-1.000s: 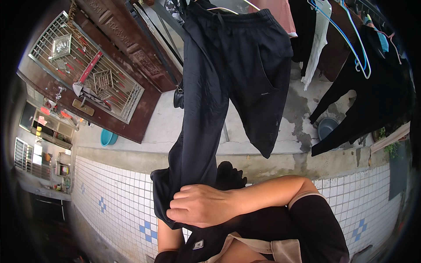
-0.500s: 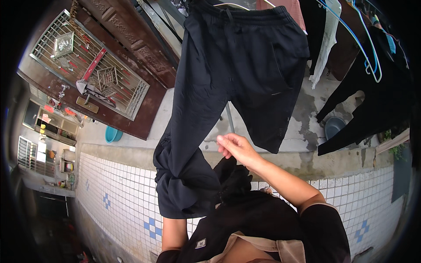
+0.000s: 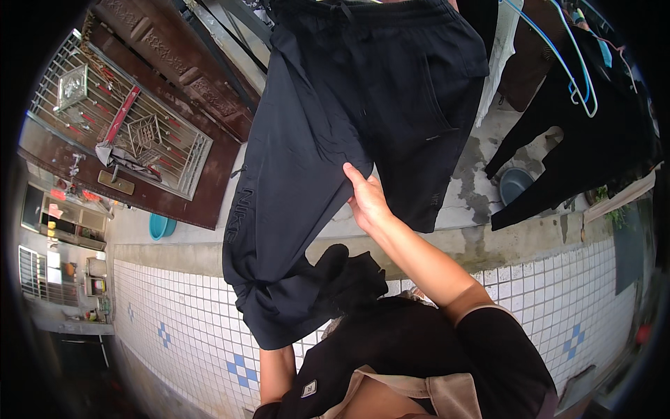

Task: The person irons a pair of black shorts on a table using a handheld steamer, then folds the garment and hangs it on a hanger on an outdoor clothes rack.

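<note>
Black drawstring trousers [image 3: 307,133] hang in front of me from their elasticated waist. One leg is bunched and folded up at its lower end, nearest my body. My left forearm [image 3: 278,373] goes up under that bunched leg; the cloth covers the hand, so its fingers are hidden. My right hand [image 3: 366,199] grips the inner edge of the same leg just below the crotch, thumb on the front and fingers behind. The other leg hangs straight down to the right. A dark crumpled mass of cloth [image 3: 352,283] lies beside the bunched leg, partly blending with my black shirt.
Blue and white hangers [image 3: 583,91] and a dark garment [image 3: 572,119] hang at the right, above a grey basin [image 3: 515,186]. To the left are a brown carved door [image 3: 202,195] and a turquoise basin [image 3: 162,225]. White tiling [image 3: 188,307] runs below a concrete ledge [image 3: 481,255].
My right hand has moved up and taken hold of the trouser leg's inner edge. The bunched leg has spread out to the left, showing its outer side. The view has shifted slightly.
</note>
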